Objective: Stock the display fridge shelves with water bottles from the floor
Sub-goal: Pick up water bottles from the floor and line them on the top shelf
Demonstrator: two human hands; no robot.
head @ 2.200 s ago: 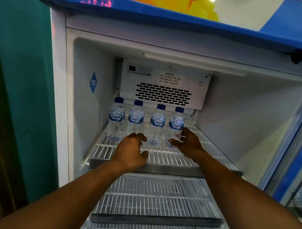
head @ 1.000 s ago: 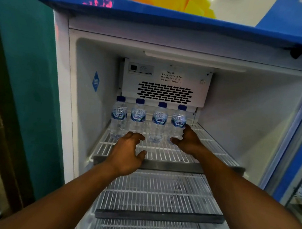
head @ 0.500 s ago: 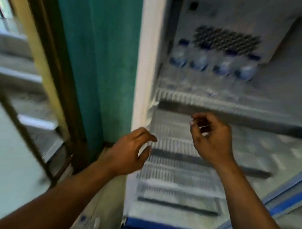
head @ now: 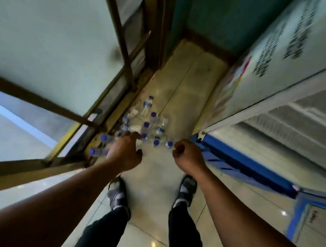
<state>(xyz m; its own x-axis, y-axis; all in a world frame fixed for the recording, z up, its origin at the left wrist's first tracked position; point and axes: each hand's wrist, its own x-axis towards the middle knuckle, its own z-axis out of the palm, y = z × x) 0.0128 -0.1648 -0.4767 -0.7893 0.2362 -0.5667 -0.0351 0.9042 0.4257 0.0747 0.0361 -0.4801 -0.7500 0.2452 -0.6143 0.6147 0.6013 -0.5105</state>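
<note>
The clear plastic water bottles with blue caps [head: 152,126] lie in a loose heap on the glossy tiled floor [head: 153,183], far of the person's feet and left of the white display fridge [head: 275,77]. The left hand [head: 125,154] reaches down over the heap's near edge, fingers curved and empty. The right hand [head: 187,156] hangs loosely curled, holding nothing. With so many bottles down there, most of the stocking looks undone.

Left arm [head: 60,197] and right arm [head: 244,213] both reach forward and down, bare, nearly straight. Left hand [head: 125,153]: back uppermost, fingers loosely curled, thumb spread, holding nothing. Right hand [head: 187,156]: fingers curled loosely toward the palm, holding nothing. Hands level with each other, apart.
</note>
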